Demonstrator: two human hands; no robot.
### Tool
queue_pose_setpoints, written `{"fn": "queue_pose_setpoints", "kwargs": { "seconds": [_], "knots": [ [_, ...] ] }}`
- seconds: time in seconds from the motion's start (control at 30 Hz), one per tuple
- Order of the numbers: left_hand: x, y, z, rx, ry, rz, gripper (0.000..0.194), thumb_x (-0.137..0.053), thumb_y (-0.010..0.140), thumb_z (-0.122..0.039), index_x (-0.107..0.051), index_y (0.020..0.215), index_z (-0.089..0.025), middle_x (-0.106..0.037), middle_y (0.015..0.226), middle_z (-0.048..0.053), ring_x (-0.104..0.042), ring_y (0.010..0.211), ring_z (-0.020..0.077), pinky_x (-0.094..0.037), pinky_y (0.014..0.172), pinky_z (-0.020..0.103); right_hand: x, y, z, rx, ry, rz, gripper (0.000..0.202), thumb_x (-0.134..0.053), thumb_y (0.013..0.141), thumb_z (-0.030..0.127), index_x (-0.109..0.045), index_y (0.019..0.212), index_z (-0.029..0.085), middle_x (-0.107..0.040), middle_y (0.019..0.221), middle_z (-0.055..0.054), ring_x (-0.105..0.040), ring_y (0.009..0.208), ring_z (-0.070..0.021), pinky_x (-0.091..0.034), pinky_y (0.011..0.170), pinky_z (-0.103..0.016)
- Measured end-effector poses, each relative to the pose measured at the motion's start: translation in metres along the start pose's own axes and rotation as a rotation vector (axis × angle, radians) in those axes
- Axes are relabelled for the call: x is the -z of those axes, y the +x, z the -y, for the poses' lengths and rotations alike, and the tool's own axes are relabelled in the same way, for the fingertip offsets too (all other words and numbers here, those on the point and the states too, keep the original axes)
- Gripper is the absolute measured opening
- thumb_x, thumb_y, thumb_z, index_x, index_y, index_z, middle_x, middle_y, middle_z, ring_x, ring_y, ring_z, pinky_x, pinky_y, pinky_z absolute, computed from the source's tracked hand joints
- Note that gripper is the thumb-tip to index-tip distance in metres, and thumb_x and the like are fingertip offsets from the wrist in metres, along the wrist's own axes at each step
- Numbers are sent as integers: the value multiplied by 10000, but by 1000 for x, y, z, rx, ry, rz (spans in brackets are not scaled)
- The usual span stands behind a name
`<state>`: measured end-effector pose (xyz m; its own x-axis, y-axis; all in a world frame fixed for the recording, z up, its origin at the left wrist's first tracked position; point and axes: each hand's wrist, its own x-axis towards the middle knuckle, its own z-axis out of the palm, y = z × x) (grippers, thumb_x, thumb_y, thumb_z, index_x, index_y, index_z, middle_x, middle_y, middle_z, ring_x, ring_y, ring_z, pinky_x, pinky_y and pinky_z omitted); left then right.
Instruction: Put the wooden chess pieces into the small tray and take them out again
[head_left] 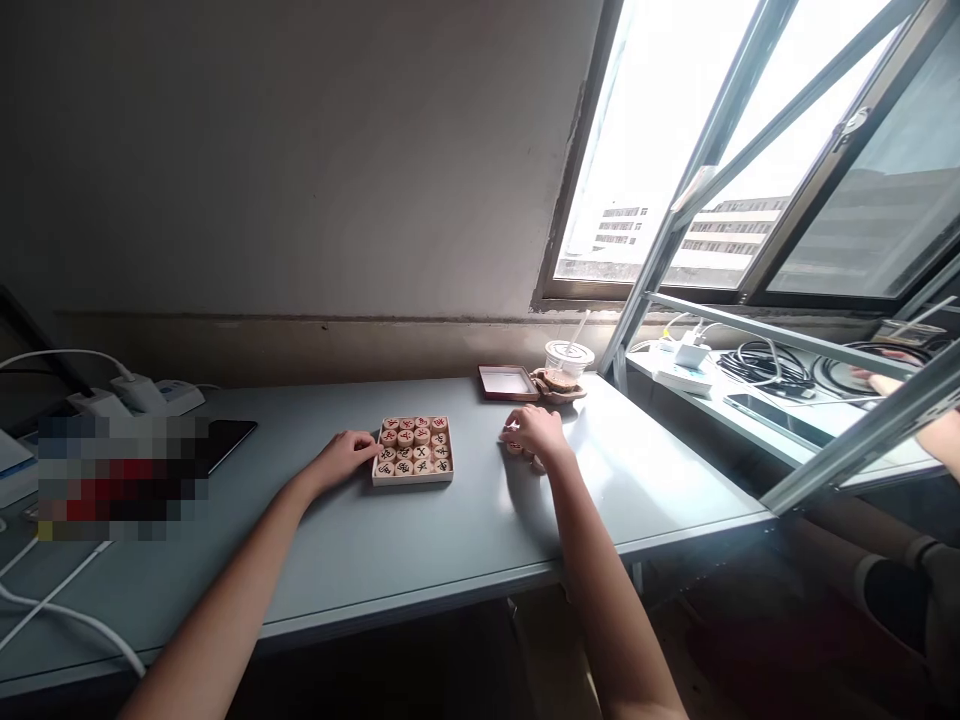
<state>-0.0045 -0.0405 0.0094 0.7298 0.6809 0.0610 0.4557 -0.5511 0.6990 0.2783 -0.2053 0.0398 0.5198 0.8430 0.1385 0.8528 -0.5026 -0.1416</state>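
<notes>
Your half-open left hand (347, 457) touches the left side of the box (412, 479) on the surface (375, 560): press softly. Pinch loose pieces (514, 449) gently under your bent right hand (537, 432); I can't tell if it holds one.

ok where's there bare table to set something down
Bare table: between the box and right hand, in front of the box, and right of the right hand. Crowded: back edge by cup and tray, left end by chargers.

Shadowed grey wall (315, 160), bright sliding window (645, 200), diagonal metal frame (652, 265), pale blue-grey desk (322, 570), daylight from the right
</notes>
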Motion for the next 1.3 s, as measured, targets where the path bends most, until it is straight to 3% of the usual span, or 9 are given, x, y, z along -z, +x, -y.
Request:
{"fn": "queue_pose_setpoints", "kwargs": {
  "seconds": [0.1, 0.17, 0.33, 0.43, 0.6, 0.87, 1.07, 1.3],
  "knots": [
    [0, 0, 1, -3, 2, 11, 368, -469, 713, -485, -413, 517, -179, -421, 596, -21, -351, 613, 137, -239, 567, 253, -2, 1, 2, 11, -10, -5, 78, -643, 733, 178, -688, 796, 166, -677, 854, -105, -586, 851, -235, -294, 715, -322],
    [1, 0, 1, -4, 4, 21, 365, -464, 722, -482, -413, 526, -178, -423, 608, -21, -356, 617, 137, -243, 570, 252, -2, 0, 12, 57, 38, -38, 117, -621, 774, 201, -678, 874, 184, -681, 878, -81, -589, 870, -221, -299, 734, -315],
    [1, -1, 0, -11, 14, 21, 377, -467, 721, -495, -421, 527, -176, -415, 600, -23, -357, 612, 136, -253, 574, 252, -6, -12, 50, 494, 331, -228, 225, -537, 873, 399, -614, 1035, 264, -663, 983, -16, -568, 900, -174, -293, 822, -309],
    [2, -2, -2, -8, 1, 19, 379, -478, 705, -506, -451, 527, -173, -449, 601, -17, -370, 615, 140, -264, 578, 251, -15, -17, 67, 606, 288, -266, 188, -531, 885, 375, -623, 998, 256, -658, 959, -16, -546, 891, -170, -257, 856, -327],
    [2, -2, -2, -12, 12, 29, 380, -461, 723, -503, -444, 535, -172, -463, 622, -12, -387, 631, 145, -278, 591, 251, -27, -17, 74, 607, 209, -255, 167, -535, 888, 309, -608, 1019, 235, -639, 987, -44, -529, 883, -182, -245, 858, -339],
    [1, -1, 0, -2, 37, 28, 386, -459, 735, -509, -449, 549, -170, -451, 626, -16, -381, 629, 142, -272, 584, 251, -27, -16, 73, 563, 139, -300, 191, -518, 893, 358, -612, 825, 207, -611, 914, -29, -506, 845, -170, -238, 833, -342],
    [1, -1, 1, -11, 30, 24, 401, -459, 734, -526, -476, 556, -167, -487, 642, -12, -406, 639, 146, -282, 590, 248, -27, -17, 73, 534, 154, -301, 225, -493, 903, 376, -627, 852, 203, -615, 921, -41, -499, 858, -173, -240, 828, -339],
    [1, -1, 2, -5, 45, 35, 368, -443, 750, -486, -471, 566, -168, -487, 656, -15, -401, 641, 143, -271, 586, 249, -20, -19, 68, 569, 167, -239, 188, -489, 911, 271, -677, 903, 261, -623, 945, -21, -496, 869, -157, -243, 792, -309]
  ]
}}
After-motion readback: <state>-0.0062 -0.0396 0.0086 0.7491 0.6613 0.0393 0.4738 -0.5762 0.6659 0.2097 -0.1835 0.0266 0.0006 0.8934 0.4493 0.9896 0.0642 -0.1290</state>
